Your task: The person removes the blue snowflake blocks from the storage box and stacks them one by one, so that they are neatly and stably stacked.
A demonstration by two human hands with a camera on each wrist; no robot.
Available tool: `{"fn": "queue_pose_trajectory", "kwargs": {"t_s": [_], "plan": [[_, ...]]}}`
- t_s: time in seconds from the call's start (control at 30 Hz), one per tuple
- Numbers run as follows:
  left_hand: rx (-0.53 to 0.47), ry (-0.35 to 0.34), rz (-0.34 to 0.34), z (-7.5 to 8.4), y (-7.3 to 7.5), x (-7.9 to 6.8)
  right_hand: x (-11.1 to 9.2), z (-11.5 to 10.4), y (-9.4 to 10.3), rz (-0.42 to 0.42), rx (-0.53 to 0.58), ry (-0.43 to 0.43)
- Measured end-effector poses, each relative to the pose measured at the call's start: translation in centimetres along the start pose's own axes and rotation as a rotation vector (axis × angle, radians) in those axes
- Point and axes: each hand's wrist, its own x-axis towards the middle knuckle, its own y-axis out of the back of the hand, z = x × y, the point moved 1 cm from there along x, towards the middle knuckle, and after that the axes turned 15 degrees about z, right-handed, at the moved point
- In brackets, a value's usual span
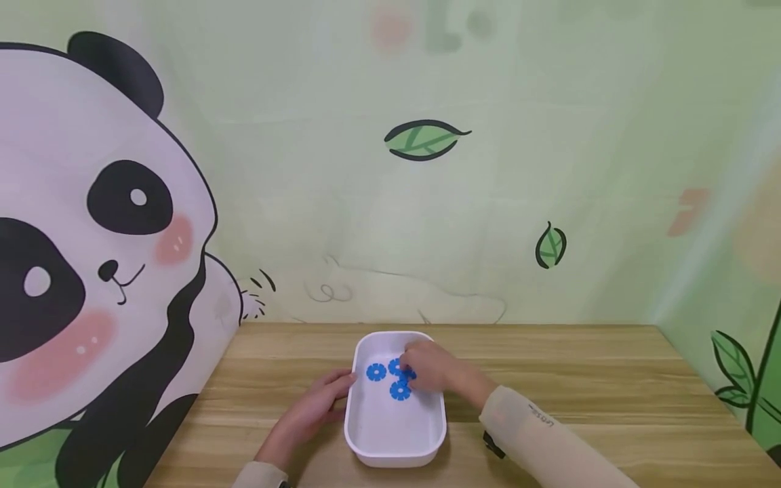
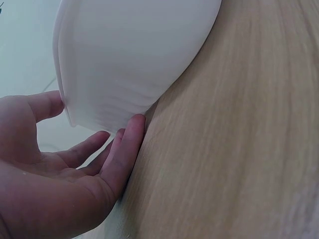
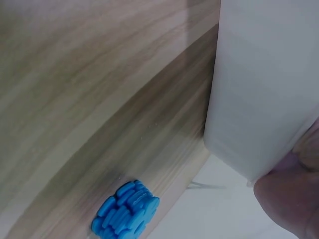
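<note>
Discs: four visible in one tray | stack: one blue | left hand: loose against tray | right hand: grip unclear

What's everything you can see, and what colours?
box: one, white, on the table
discs: at least four, blue, in the box
stack: one, blue, right of the box
table: one, brown, under the box
wall: one, pale green, at back
panda: one, black and white, left
leaves: several, green, on the wall
sleeves: two, cream, either side
black bits: two, by the sleeves
left grip: one, holding the box's left side
right grip: one, in the box, at the discs
</note>
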Motion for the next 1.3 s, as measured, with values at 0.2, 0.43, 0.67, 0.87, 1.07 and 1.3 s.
{"fn": "queue_pose_trajectory", "kwargs": {"t_s": [0.2,0.43,0.67,0.87,1.07,1.3], "plan": [[0.001,-0.007,0.003,0.16,-0.09,-0.02,0.09,0.05,0.03,0.002,-0.016,-0.004],[0.005,-0.007,0.011,0.13,0.11,-0.01,0.29,-0.13,-0.03,-0.002,-0.033,0.007],[-0.002,-0.011,0.007,0.03,0.12,0.13,0.32,0.05,-0.29,0.01,-0.021,-0.024],[0.007,-0.012,0.003,-0.05,0.17,0.2,0.18,0.19,-0.43,0.02,0.014,-0.035],[0.003,-0.02,-0.005,-0.07,0.16,0.05,0.05,0.31,-0.51,0.02,0.009,-0.031],[-0.016,-0.025,-0.019,-0.25,0.07,-0.05,-0.13,0.23,-0.35,0.0,0.014,-0.031]]}}
